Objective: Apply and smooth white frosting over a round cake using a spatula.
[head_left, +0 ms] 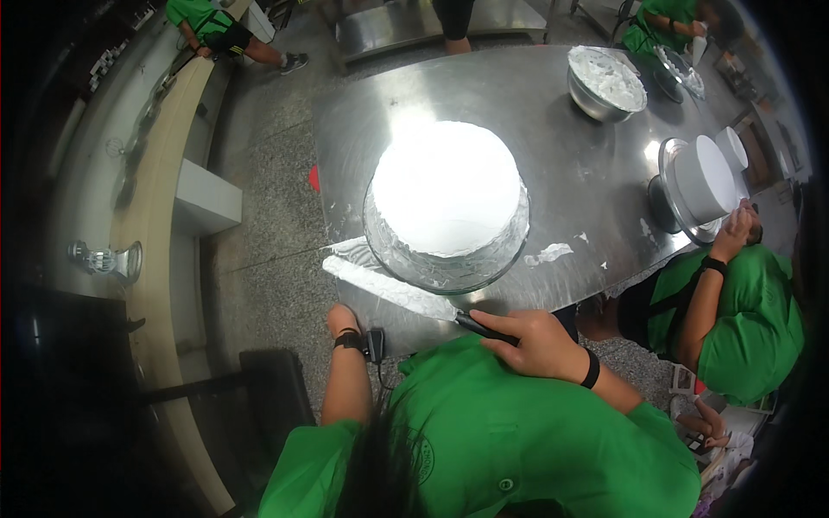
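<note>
A round cake coated in white cream (445, 186) sits on a turntable (466, 281) near the table's front edge. My right hand (546, 345) is closed around the black handle of an icing spatula (389, 290). Its long blade is thickly smeared with white cream and points left, just in front of the turntable. My left hand (342, 319) is low by the table's front left corner, beside a small black device (375, 345); its fingers are foreshortened, and I see nothing in it.
The steel table (345, 129) carries cream smears (551, 253) right of the cake. A metal bowl of white cream (608, 85) stands at the far right. Nearer, a co-worker in green (751, 319) works at another white cake (705, 179) on a turntable. A counter runs along the left.
</note>
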Tool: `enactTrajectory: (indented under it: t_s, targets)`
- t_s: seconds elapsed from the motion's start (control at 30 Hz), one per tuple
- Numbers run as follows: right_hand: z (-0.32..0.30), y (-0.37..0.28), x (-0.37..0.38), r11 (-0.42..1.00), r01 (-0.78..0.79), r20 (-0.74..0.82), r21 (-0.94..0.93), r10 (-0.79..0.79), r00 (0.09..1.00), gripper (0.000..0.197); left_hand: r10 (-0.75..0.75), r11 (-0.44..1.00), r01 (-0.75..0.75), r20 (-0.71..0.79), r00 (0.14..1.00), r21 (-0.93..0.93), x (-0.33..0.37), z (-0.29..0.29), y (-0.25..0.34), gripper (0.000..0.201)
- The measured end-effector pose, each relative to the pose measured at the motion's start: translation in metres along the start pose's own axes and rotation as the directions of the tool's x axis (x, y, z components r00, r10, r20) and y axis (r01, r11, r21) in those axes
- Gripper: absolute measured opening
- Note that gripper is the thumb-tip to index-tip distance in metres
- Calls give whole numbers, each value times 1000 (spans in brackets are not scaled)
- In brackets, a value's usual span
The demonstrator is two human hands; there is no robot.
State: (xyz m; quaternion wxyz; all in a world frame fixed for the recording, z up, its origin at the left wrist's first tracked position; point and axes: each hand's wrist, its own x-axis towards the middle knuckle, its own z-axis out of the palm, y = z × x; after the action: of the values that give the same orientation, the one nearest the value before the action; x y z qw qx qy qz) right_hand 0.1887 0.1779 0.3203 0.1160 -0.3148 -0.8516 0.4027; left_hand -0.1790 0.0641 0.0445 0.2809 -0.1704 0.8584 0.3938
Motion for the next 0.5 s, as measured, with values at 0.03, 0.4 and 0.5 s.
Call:
enactTrajectory:
  t_s: [0.03,0.4,0.5]
  targets:
    - [-1,2,0,1000,20,-48,18,-19,999,45,34,999,-35,11,999,29,-2,-1,2,49]
    - [-24,46,16,970,-232,-523,-71,162,837,41,33,998,-31,-27,999,47,-39,0,17,48]
    - [0,19,5,988,-106,-386,-115,54,921,42,37,997,-32,-58,998,76,-38,-1,15,48]
